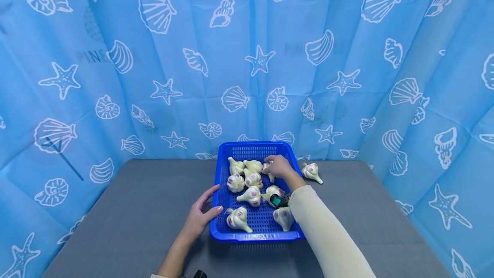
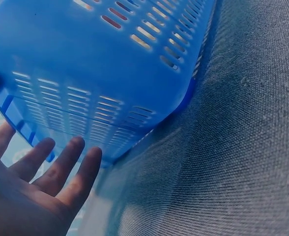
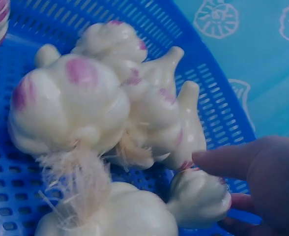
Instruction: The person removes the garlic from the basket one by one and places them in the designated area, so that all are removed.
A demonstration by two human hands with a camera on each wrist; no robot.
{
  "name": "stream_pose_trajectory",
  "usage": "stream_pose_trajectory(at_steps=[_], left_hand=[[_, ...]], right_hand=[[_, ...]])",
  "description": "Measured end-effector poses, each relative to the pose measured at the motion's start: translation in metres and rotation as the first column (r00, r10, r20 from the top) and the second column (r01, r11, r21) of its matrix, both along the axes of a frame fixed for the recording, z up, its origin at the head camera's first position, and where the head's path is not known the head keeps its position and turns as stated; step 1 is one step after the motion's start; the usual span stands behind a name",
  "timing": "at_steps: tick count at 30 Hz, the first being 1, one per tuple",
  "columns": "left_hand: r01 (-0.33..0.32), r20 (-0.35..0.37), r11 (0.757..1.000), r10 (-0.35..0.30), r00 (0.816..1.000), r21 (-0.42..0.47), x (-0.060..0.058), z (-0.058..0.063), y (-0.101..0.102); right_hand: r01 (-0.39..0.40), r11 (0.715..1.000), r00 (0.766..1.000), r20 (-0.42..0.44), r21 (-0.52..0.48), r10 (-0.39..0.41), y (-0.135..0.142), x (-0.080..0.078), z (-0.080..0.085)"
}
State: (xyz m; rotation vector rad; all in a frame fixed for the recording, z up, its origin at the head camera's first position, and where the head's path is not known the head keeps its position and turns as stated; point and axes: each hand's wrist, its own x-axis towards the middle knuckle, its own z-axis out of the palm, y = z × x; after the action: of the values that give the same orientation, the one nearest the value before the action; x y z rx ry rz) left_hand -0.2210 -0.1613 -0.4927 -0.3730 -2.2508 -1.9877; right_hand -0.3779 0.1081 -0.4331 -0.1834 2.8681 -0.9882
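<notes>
A blue plastic basket [image 1: 264, 237] with slotted walls holds several garlic bulbs, white with purple patches. My right hand [image 1: 280, 167] reaches into its far right part and pinches a garlic bulb [image 3: 199, 199] between thumb and fingers, low among the others. Closer to the right wrist camera, a large bulb [image 3: 68, 105] shows its frayed roots. At the basket's left side, my left hand [image 1: 198, 216] touches the rim with thumb and forefinger tips. In the left wrist view its other fingers [image 2: 68, 164] spread loosely beside the slotted wall.
One more garlic bulb [image 1: 311, 172] lies outside the basket, to its right, on the grey cloth-covered table [image 1: 154, 209]. Behind the table hangs a blue curtain [image 1: 239, 55] with white shells and starfish, which also runs along both sides.
</notes>
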Motion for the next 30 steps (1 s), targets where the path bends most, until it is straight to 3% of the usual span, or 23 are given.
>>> stream_pose_trajectory(at_steps=[4,8,16,23,30], left_hand=[[0.005,0.006,1.0,-0.005,1.0,0.005,0.0,0.001,0.001],[0.009,0.01,1.0,-0.009,1.0,0.005,0.0,0.001,0.002],[0.01,0.006,1.0,-0.01,1.0,0.009,0.0,0.002,0.004],[0.016,-0.006,1.0,-0.016,1.0,0.014,-0.003,-0.001,0.001],[0.006,0.002,1.0,-0.006,1.0,0.022,-0.002,0.0,0.0]], right_hand=[[-0.009,0.995,1.0,-0.025,0.102,0.011,-0.001,0.002,-0.001],[-0.071,0.984,0.997,-0.007,0.166,0.073,0.0,0.003,-0.003],[-0.115,0.97,0.993,0.013,0.213,0.115,0.001,0.006,-0.003],[-0.111,0.963,0.994,0.045,0.244,0.103,-0.001,0.011,0.003],[-0.119,0.966,0.992,-0.001,0.231,0.122,0.001,0.015,0.013]])
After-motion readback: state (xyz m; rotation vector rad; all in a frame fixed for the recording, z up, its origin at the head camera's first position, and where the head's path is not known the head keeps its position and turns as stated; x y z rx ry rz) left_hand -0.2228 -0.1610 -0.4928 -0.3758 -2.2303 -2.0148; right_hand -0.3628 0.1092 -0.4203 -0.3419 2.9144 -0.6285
